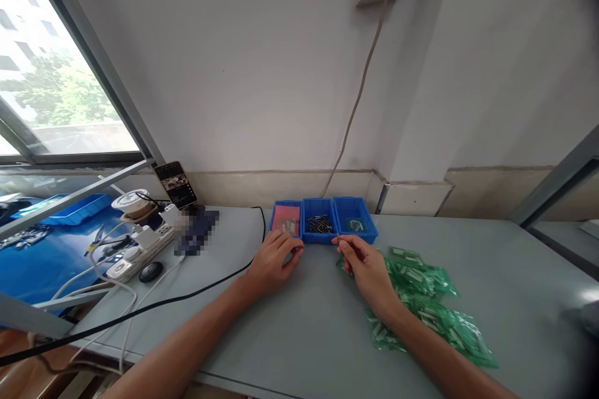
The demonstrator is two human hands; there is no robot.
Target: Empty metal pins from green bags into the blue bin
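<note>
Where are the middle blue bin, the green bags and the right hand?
middle blue bin point(319, 239): head view, front wall.
green bags point(421, 278): head view, upper bag.
right hand point(369, 271): head view, back of hand.

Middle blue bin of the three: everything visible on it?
The middle blue bin is a small open-topped tray, plastic by its look, upright on the grey table near the wall, flanked by a left bin and a right bin. Inside lies a loose heap of small dark pins, metallic-looking, too small to identify. The left hand rests in front of its left corner; the right hand, fingertips pinched, sits by its right front corner. Contact unclear.
</note>
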